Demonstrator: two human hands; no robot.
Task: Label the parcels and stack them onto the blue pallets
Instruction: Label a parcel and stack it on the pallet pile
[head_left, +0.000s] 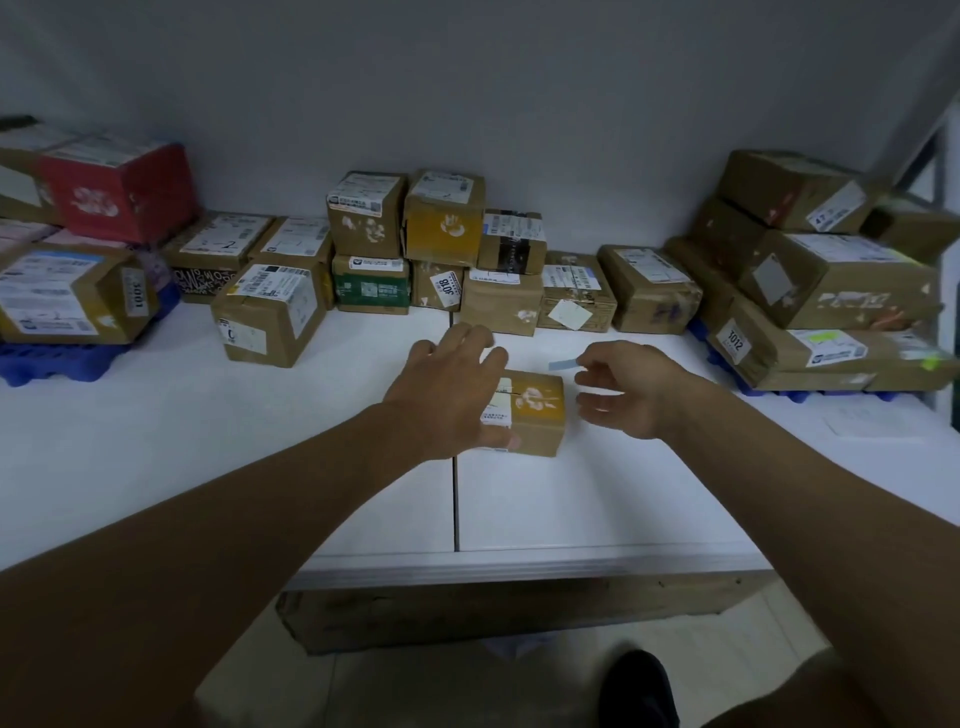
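Observation:
A small cardboard parcel (532, 413) with a yellow top patch and a white shipping slip sits in the middle of the white table (623, 493). My left hand (447, 395) lies over its left side, fingers spread across the top and thumb at the front edge. My right hand (631, 389) hovers just right of the parcel and pinches a small pale blue label (563, 363) between thumb and fingertips, above the parcel's far right corner. Blue pallets stand at the left (57, 361) and right (727, 358) table ends, each loaded with boxes.
A row of labelled cardboard parcels (441, 260) lines the back wall, some stacked two high. A larger box (265, 312) stands left of centre. A red box (119, 189) tops the left stack. A seam (455, 493) runs down the table's middle. A dark shoe (639, 686) shows on the floor.

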